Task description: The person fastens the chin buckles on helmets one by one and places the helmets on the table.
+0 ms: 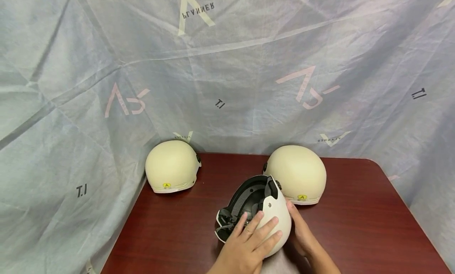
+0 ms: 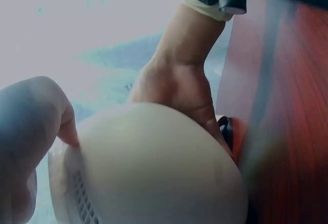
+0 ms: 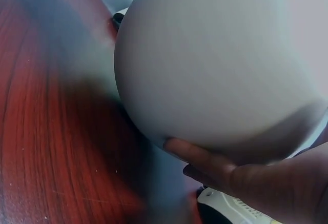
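Observation:
A cream-white half-shell helmet [image 1: 281,230] is tilted above the table's front part, its dark padded inside facing up and left. My left hand [image 1: 245,244] holds its near side, fingers spread over the shell beside the rim. In the left wrist view a bent digit of the left hand [image 2: 31,131] touches the shell near a grey vent. My right hand [image 1: 303,236] holds the helmet from the right. In the right wrist view the right hand's fingers [image 3: 205,162] lie along the underside of the shell. Black straps [image 1: 229,220] show at the left opening.
Two similar cream helmets rest on the dark red table [image 1: 355,226]: one helmet [image 1: 172,165] at the back left, another helmet [image 1: 298,173] just behind the held one. Both bear a yellow "A" sticker. A grey printed cloth [image 1: 249,68] hangs behind and at the sides.

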`<state>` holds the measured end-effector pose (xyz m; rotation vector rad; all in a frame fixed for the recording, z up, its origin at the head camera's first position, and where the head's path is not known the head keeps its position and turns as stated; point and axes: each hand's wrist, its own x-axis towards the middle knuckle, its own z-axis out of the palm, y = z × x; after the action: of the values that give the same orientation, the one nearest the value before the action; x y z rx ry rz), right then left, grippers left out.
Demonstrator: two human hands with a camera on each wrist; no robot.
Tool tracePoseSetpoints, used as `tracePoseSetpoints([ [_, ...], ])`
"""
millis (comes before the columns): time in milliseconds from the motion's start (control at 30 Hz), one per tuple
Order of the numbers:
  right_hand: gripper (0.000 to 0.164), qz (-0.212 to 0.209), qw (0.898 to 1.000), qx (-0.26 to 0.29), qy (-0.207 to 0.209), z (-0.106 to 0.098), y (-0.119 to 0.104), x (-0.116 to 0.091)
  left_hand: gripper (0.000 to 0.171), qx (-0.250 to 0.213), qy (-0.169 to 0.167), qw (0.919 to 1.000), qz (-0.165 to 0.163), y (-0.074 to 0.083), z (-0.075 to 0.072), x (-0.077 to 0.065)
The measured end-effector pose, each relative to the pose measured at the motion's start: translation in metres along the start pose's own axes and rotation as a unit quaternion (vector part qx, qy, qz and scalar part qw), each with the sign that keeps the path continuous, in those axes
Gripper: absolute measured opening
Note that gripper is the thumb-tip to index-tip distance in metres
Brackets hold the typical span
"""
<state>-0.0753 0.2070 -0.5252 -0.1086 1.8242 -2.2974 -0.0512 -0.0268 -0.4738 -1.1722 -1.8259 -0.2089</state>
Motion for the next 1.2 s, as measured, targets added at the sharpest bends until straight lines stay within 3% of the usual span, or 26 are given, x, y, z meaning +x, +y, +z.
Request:
tracePoseSetpoints([
  [167,0.042,-0.005,1.000,0.007,-0.014,-0.001,0.000,0.000,0.065,0.023,-0.023,0.9988,0.035,0.006,0.001,0.004],
  [433,0.042,-0.005,1.000,0.017,-0.019,-0.002,-0.002,0.002,0.052,0.031,-0.042,0.9977,0.044,0.010,0.009,0.006],
  [567,0.045,0.015,1.000,0.006,-0.004,0.001,-0.005,0.000,0.043,0.036,-0.041,0.9981,0.028,0.011,0.012,0.006],
  [700,0.056,0.050,0.998,-0.012,0.031,0.007,-0.011,-0.001,0.046,0.047,-0.084,0.9953,-0.007,0.011,0.009,0.005],
  [833,0.062,0.069,0.996,-0.022,0.049,0.011,-0.015,-0.001,0.062,0.063,-0.131,0.9889,-0.031,0.013,0.006,0.002],
  [1000,0.065,0.074,0.994,-0.031,0.072,0.013,-0.014,0.000,0.086,0.071,-0.160,0.9836,-0.045,0.012,0.003,0.001],
  [1100,0.064,0.067,0.994,-0.019,0.086,0.011,-0.009,0.006,0.094,0.067,-0.164,0.9831,-0.048,0.012,0.003,0.001],
  [1200,0.056,0.057,0.994,0.006,0.096,0.010,-0.003,0.012,0.089,0.067,-0.150,0.9854,-0.043,0.012,0.005,0.001],
])
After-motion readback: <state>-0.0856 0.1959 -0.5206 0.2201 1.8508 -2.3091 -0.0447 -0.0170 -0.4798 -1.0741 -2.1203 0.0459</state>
